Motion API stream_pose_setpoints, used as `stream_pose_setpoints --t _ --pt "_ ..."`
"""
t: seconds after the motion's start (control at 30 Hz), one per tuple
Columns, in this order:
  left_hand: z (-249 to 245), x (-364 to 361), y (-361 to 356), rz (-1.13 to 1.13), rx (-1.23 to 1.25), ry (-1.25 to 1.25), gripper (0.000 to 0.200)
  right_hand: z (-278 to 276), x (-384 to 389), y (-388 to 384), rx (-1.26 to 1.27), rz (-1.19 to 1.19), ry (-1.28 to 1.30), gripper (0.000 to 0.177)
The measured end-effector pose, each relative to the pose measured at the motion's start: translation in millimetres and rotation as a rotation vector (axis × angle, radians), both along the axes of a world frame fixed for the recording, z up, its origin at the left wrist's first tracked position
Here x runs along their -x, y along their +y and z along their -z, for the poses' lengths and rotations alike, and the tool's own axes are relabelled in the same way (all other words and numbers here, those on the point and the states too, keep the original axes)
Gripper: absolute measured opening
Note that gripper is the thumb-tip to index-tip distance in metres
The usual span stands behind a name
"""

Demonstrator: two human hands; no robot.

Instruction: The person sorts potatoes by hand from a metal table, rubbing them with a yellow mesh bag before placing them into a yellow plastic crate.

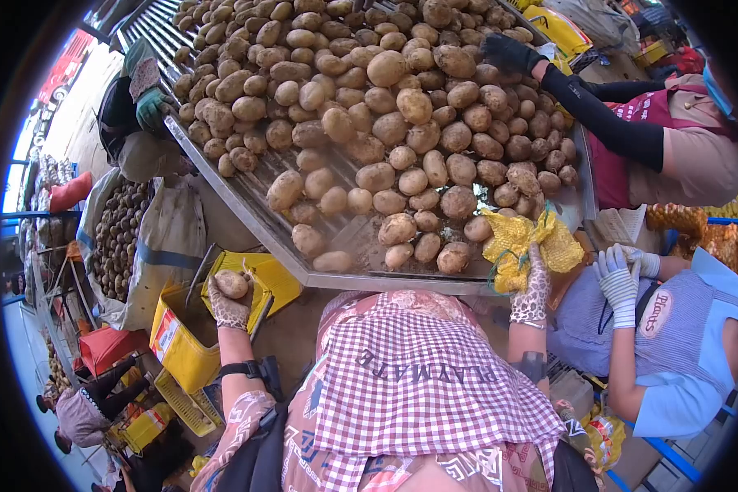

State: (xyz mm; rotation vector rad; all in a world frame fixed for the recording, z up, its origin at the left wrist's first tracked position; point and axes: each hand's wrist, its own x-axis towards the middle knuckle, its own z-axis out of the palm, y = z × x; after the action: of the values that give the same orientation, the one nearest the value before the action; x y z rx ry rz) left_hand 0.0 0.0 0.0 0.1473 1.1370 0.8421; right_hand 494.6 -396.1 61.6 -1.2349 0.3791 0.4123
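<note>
My left hand (229, 310), in a leopard-print glove, is closed around a potato (233, 284). It is held out to the left, over the yellow crates beside the metal sorting table (283, 254). At the table's right front edge, my right hand (535, 287), in a matching glove, grips a crumpled yellow mesh bag (512, 246) with green string on it. What the bag holds, if anything, I cannot make out. Many loose potatoes (389, 127) cover the slatted table in front of me.
Beside my left hand stand a yellow crate (184, 336) and another yellow crate (275, 283). A large white sack (168, 234) of potatoes is farther left. Co-workers are close by: a black glove (508, 56), a green glove (151, 110) and a striped glove (615, 283).
</note>
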Motion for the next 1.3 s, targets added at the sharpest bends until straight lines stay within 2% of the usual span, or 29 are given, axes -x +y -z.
stream_pose_setpoints --t 0.07,0.17,0.3,0.37,0.4,0.43,0.47,0.5,0.57,0.6,0.63,0.67,0.7,0.73,0.8,0.83,0.9,1.03,1.07,1.1,1.17,1.2,1.23,1.3 --pt "16 3 -10 -0.161 0.211 0.223 0.049 -26 -1 7 0.020 0.033 0.028 0.052" --pt "59 19 4 -0.106 0.361 0.340 0.051 -40 10 27 0.016 -0.022 -0.022 0.050" --pt "46 8 4 -0.092 0.333 0.274 0.053 -73 24 29 -0.013 0.018 -0.036 0.050" --pt "43 -14 16 0.007 -0.083 0.505 0.053 -86 26 26 0.067 0.076 -0.087 0.055" --pt "-6 -53 9 0.026 -0.294 0.791 0.045 -84 25 15 0.070 0.083 -0.116 0.058" --pt "-35 -78 1 0.146 -0.617 1.028 0.030 -80 25 3 0.075 0.093 -0.142 0.061" --pt "-53 -107 -4 0.188 -0.888 1.021 0.026 -72 27 -7 0.001 0.049 -0.205 0.065" --pt "-69 -143 -10 0.221 -1.159 0.995 0.022 -79 34 -5 0.040 0.084 -0.257 0.066" --pt "-122 -228 -50 0.559 -1.327 0.822 0.023 -56 31 -13 0.128 0.133 -0.385 0.067" --pt "-131 -263 -59 0.840 -1.433 0.864 0.026 -47 18 -42 0.230 -0.102 -0.151 0.070" --pt "-135 -298 -67 1.128 -1.527 0.902 0.030 -72 42 1 0.106 0.173 -0.336 0.073" --pt "-134 -334 -84 1.218 -1.672 0.820 0.032 -65 42 -1 0.107 0.187 -0.308 0.073" --pt "-145 -371 -95 1.498 -1.844 0.915 0.036 -58 42 -3 0.106 0.201 -0.282 0.074" --pt "-144 -398 -105 1.608 -1.994 0.941 0.041 -64 46 3 0.102 0.217 -0.306 0.073" --pt "-141 -451 -114 1.762 -1.765 0.923 0.048 -53 50 -5 0.121 0.175 -0.384 0.076" --pt "-140 -463 -112 1.764 -1.780 0.917 0.048 -44 49 -9 0.127 0.139 -0.426 0.078" --pt "-138 -486 -113 2.150 -2.224 1.084 0.053 -35 45 -19 0.144 0.133 -0.407 0.077" --pt "-127 -510 -120 2.261 -2.233 1.095 0.057 -20 49 -31 0.205 0.062 -0.284 0.074" --pt "-119 -512 -118 2.224 -2.214 1.085 0.060 -6 19 -75 -0.024 -0.359 0.003 0.071" --pt "-123 -516 -118 2.222 -2.245 1.081 0.060 8 23 -72 -0.032 -0.339 -0.005 0.071" --pt "-127 -509 -115 2.235 -2.134 1.081 0.054 29 43 -50 0.266 -0.171 -0.396 0.063" --pt "-125 -503 -110 2.229 -2.141 1.079 0.054 -17 59 -17 0.421 -0.140 -0.456 0.068" --pt "-119 -492 -102 2.063 -1.870 0.833 0.049 -27 59 -12 0.351 -0.152 -0.415 0.069" --pt "-110 -471 -89 1.670 -1.336 0.412 0.045 -33 55 -3 0.414 -0.137 -0.440 0.070"
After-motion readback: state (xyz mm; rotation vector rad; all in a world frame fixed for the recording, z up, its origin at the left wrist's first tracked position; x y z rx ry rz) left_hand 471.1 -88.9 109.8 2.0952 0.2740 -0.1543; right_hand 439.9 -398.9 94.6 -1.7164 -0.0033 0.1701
